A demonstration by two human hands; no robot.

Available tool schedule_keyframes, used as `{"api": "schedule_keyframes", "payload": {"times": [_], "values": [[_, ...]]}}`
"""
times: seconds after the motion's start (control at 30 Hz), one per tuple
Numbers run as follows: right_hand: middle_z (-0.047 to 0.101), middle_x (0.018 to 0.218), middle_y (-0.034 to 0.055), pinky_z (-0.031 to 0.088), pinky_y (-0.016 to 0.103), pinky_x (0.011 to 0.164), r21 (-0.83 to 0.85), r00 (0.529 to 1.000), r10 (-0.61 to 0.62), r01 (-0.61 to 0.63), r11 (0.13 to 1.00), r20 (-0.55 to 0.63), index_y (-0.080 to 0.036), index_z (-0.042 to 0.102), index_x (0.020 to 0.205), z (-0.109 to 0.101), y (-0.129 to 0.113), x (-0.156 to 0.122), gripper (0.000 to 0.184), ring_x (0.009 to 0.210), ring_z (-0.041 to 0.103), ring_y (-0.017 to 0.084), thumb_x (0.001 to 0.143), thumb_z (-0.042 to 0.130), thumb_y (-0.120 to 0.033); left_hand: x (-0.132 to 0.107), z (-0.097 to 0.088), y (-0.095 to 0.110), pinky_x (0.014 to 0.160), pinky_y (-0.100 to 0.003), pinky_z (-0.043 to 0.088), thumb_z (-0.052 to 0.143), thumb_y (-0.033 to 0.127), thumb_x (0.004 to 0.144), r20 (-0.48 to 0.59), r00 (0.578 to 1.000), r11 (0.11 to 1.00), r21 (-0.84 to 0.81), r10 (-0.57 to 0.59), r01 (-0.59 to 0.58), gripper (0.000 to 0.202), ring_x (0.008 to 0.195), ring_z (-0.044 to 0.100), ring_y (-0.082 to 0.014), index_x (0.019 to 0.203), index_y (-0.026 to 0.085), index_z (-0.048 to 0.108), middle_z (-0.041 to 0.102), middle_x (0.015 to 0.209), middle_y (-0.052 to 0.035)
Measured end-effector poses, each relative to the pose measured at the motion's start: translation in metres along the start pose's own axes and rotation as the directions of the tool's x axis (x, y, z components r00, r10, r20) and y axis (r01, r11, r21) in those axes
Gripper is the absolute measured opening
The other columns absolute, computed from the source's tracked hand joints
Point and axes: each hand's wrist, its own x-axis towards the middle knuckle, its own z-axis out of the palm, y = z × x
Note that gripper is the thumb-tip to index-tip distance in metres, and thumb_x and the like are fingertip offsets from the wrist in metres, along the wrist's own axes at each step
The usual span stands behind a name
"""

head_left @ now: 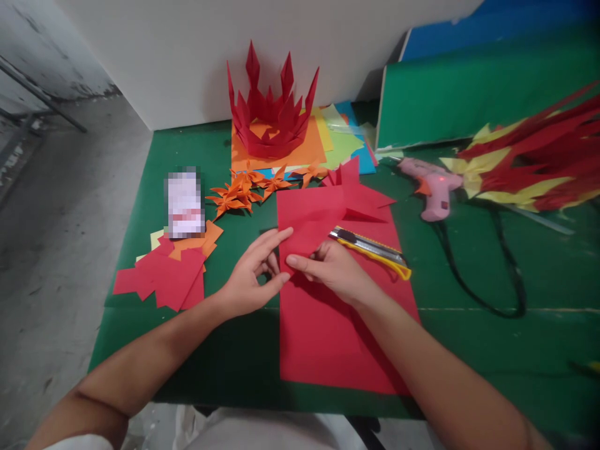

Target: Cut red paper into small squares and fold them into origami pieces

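My right hand (335, 269) pinches a smaller piece of red paper (307, 228) between thumb and curled fingers, above a large red paper sheet (337, 350). My left hand (255, 272) is at the left edge of that piece, thumb and index finger apart, their tips at the paper; its other fingers curl and are partly hidden. A yellow utility knife (375, 248) lies on the large sheet just right of my right hand. Behind it, folded red paper pieces (351, 187) rest at the top of the sheet.
A red paper crown (269, 134) stands on coloured paper sheets (335, 125) at the back. Orange paper flowers (239, 190), a blurred-out phone-like object (185, 203) and red paper cutouts (164, 275) lie left. A pink glue gun (435, 187) with a black cord lies right on the green table (473, 362).
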Motion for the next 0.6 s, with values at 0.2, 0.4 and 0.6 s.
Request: {"api": "schedule_keyframes", "payload": {"times": [0.2, 0.4, 0.6], "values": [[0.055, 0.048, -0.0024, 0.032, 0.024, 0.043, -0.039, 0.999, 0.031, -0.03, 0.999, 0.015, -0.018, 0.06, 0.057, 0.001, 0.0, 0.001, 0.043, 0.043, 0.043, 0.008, 0.063, 0.079, -0.056, 0.0, 0.0, -0.003, 0.064, -0.018, 0.056, 0.064, 0.018, 0.083, -0.016, 1.0, 0.999, -0.033, 0.01, -0.011, 0.063, 0.066, 0.053, -0.0035, 0.141, 0.035, 0.047, 0.039, 0.147, -0.014], [0.057, 0.048, -0.0014, 0.031, 0.023, 0.041, -0.016, 0.999, 0.028, -0.029, 0.999, -0.046, -0.017, 0.06, 0.056, -0.002, 0.001, 0.0, 0.043, 0.041, 0.044, 0.007, 0.063, 0.08, -0.055, 0.001, -0.003, -0.003, 0.066, -0.018, 0.056, 0.066, 0.019, 0.083, 0.002, 1.0, 0.997, -0.078, 0.016, -0.015, 0.063, 0.066, 0.052, -0.0029, 0.141, 0.037, 0.047, 0.036, 0.15, -0.0122], [0.051, 0.048, -0.0036, 0.027, 0.023, 0.038, 0.084, 0.922, -0.037, 0.075, 0.994, -0.386, -0.02, 0.053, 0.056, -0.029, -0.001, 0.004, 0.047, 0.04, 0.038, 0.006, 0.057, 0.082, -0.057, 0.002, -0.005, 0.0, 0.065, -0.021, 0.056, 0.068, 0.027, 0.083, 0.069, 0.997, 0.989, -0.143, -0.03, 0.039, 0.06, 0.067, 0.053, -0.0048, 0.139, 0.036, 0.05, 0.037, 0.15, -0.0112]]}}
